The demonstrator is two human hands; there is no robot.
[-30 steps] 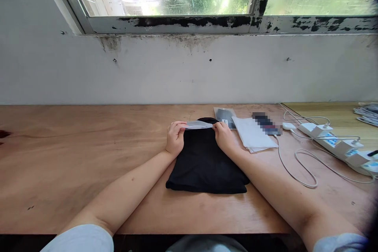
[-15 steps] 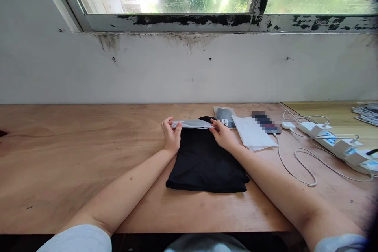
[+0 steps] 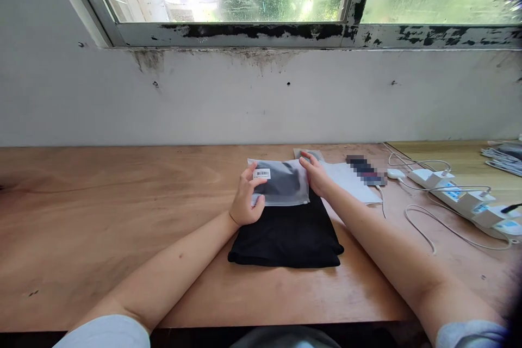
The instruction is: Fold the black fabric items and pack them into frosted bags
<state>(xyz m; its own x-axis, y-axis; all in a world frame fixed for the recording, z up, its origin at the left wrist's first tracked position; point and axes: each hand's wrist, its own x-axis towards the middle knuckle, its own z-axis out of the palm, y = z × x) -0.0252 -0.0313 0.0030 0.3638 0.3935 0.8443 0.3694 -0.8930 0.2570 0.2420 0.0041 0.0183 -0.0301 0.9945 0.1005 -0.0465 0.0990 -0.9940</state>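
A frosted plastic packet (image 3: 284, 182) with dark contents and a white barcode label lies flat over the upper part of a folded black cloth (image 3: 287, 239). My left hand (image 3: 248, 196) is at the packet's left edge, fingers spread over its surface beside the label, thumb apart. At the upper right corner of the packet is my right hand (image 3: 316, 174), its thumb and fingers pinched on that edge. The far end of the black cloth is hidden beneath the packet.
Right of the cloth are white sheets (image 3: 350, 182), a pixelated dark item (image 3: 366, 170) and another packet (image 3: 310, 154) partly behind my right hand. Farther right lie white cables and a power strip (image 3: 460, 201). More packets (image 3: 505, 157) sit at the far right. A wall stands behind the wooden table (image 3: 101, 217).
The packet, seen nearly edge-on before, now faces up with its label showing and covers more of the cloth. My left hand has moved nearer and its fingers have spread.
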